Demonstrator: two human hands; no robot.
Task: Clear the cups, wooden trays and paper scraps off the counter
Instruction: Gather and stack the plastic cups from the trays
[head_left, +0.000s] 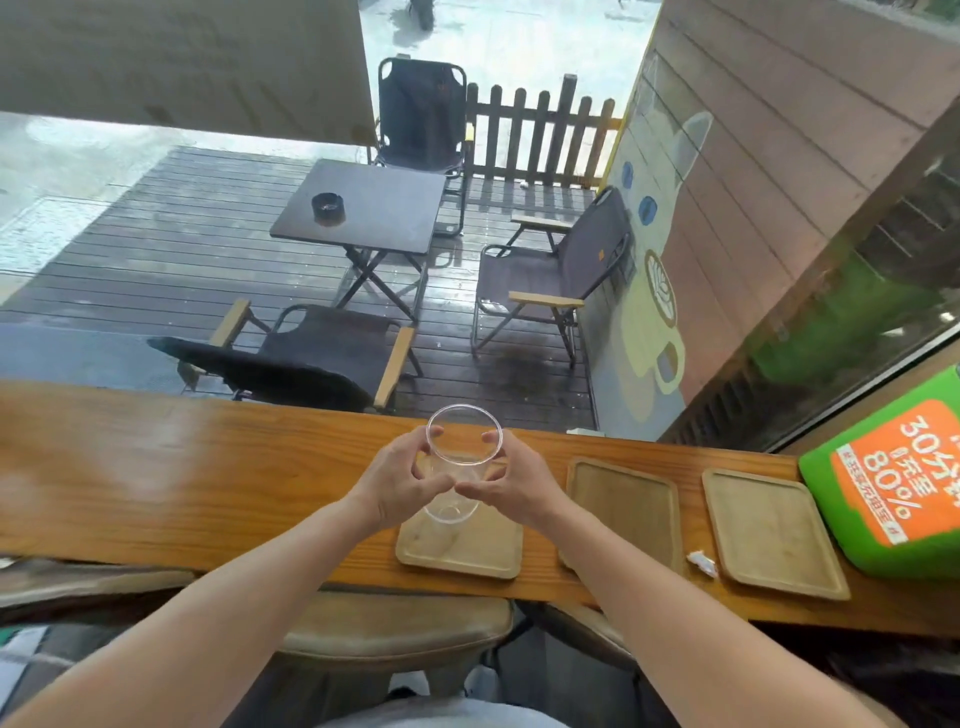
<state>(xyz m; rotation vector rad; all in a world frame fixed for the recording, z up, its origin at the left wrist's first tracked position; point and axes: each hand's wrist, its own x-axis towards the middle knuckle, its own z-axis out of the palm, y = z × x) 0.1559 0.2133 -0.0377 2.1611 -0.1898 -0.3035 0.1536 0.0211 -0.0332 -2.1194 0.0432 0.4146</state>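
Note:
A clear plastic cup (457, 467) is held upright and empty above the wooden counter (182, 478). My left hand (397, 480) grips its left side and my right hand (511, 480) grips its right side, fingertips nearly meeting in front. Directly below the cup lies a wooden tray (467, 551) at the counter's near edge. Two more wooden trays lie to the right, the middle one (623, 499) and the right one (769, 530). A small white paper scrap (702, 563) lies between those two near the front edge.
A green and orange box (893, 488) stands at the counter's right end against the window. Padded stools (395, 629) sit under the counter's near side. Beyond the counter is a wet deck with a folding table (374, 208) and chairs.

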